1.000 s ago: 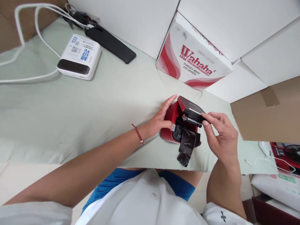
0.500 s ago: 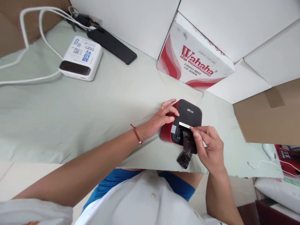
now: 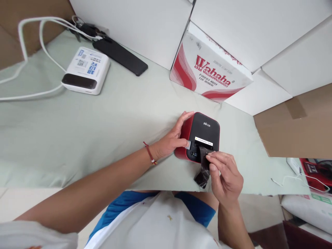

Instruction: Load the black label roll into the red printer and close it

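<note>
A small label printer (image 3: 206, 128) with a black top and red sides sits on the cloth-covered table in front of me. My left hand (image 3: 173, 140) grips its left side, fingers along the red wall and thumb on the grey button at the top's edge. From the slot below a white sticker (image 3: 203, 141) comes a glossy black strip (image 3: 203, 168), creased and hanging over the near side. My right hand (image 3: 225, 173) pinches that strip just outside the slot, between thumb and fingers.
A white box-shaped device (image 3: 86, 71) with cables stands at the left, beside a black phone-like slab (image 3: 120, 55). A Wahaha carton (image 3: 207, 69) and white boxes line the back. Brown cardboard (image 3: 295, 121) stands at right. The table's front edge is close to my body.
My left hand has slid nearer along the printer, its thumb now on the grey button. My right hand has moved down from the sticker's edge to the black strip.
</note>
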The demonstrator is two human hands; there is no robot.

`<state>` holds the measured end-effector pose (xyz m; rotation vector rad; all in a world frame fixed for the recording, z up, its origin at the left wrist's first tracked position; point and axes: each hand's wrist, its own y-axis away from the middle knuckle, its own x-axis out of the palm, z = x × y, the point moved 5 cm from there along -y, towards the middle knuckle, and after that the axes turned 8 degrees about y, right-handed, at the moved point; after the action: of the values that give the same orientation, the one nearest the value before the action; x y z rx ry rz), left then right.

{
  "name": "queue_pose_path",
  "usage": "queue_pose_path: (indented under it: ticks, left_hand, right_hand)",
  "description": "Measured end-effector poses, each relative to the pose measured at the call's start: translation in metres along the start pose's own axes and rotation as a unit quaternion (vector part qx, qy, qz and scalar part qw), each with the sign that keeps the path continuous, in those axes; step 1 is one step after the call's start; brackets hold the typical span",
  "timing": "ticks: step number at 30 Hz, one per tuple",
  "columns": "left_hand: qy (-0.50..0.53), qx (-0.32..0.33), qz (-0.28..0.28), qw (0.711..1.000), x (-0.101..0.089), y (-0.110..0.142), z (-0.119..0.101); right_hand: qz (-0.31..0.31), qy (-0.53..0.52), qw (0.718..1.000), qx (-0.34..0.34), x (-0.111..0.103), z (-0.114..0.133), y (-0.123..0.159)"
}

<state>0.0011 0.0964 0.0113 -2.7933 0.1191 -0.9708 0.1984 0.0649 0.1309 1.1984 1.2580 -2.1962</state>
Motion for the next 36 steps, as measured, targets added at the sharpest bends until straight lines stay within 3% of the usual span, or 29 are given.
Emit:
queue_pose_path:
  ticks: [3, 7, 10, 12, 14, 16, 17, 20, 22, 25, 27, 29, 31, 34, 36]
  left_hand:
    - [-0.031, 0.001, 0.011, 0.999, 0.0, 0.001, 0.002]
    - [-0.082, 0.005, 0.023, 0.996, -0.002, 0.002, 0.002]
    - [-0.108, -0.007, 0.014, 0.994, -0.004, 0.003, 0.002]
    - [-0.119, -0.016, 0.008, 0.993, -0.005, 0.003, 0.002]
    - [-0.126, -0.016, 0.008, 0.992, -0.005, 0.002, 0.002]
    - [-0.132, -0.012, 0.01, 0.991, -0.005, 0.001, 0.002]
    - [-0.134, -0.009, 0.01, 0.991, -0.005, 0.001, 0.002]
    - [-0.133, -0.008, 0.007, 0.991, -0.007, 0.001, 0.003]
    - [-0.129, -0.011, 0.004, 0.992, -0.008, 0.001, 0.004]
    - [-0.119, -0.014, 0.003, 0.993, -0.008, 0.0, 0.004]
    - [-0.115, -0.017, 0.002, 0.993, -0.007, 0.0, 0.004]
    - [-0.11, -0.026, -0.001, 0.994, -0.007, -0.001, 0.003]
    - [-0.102, -0.032, -0.002, 0.994, -0.006, -0.001, 0.002]
    - [-0.093, -0.028, -0.005, 0.995, -0.004, -0.002, -0.001]
    - [-0.088, -0.027, -0.006, 0.996, -0.003, -0.002, -0.003]
  right_hand:
    - [0.024, -0.02, 0.999, -0.03, -0.001, 0.004, 0.002]
    - [0.022, 0.004, 1.0, 0.0, -0.006, -0.015, -0.019]
    - [0.1, 0.074, 0.991, 0.043, 0.003, -0.035, -0.053]
    - [0.235, 0.145, 0.958, 0.076, 0.021, -0.046, -0.076]
    - [0.389, 0.222, 0.889, 0.098, 0.041, -0.052, -0.091]
    - [0.483, 0.268, 0.828, 0.097, 0.058, -0.052, -0.102]
    - [0.502, 0.276, 0.814, 0.093, 0.065, -0.051, -0.105]
    - [0.499, 0.281, 0.814, 0.098, 0.069, -0.048, -0.107]
    - [0.463, 0.256, 0.842, 0.108, 0.053, -0.047, -0.102]
    - [0.347, 0.133, 0.919, 0.132, -0.001, -0.047, -0.089]
    - [0.296, 0.079, 0.936, 0.172, -0.045, -0.058, -0.074]
    - [0.294, 0.103, 0.923, 0.226, -0.077, -0.08, -0.054]
    - [0.331, 0.149, 0.893, 0.267, -0.088, -0.109, -0.03]
    - [0.396, 0.196, 0.844, 0.304, -0.07, -0.153, 0.006]
    - [0.396, 0.211, 0.834, 0.321, -0.05, -0.171, 0.023]
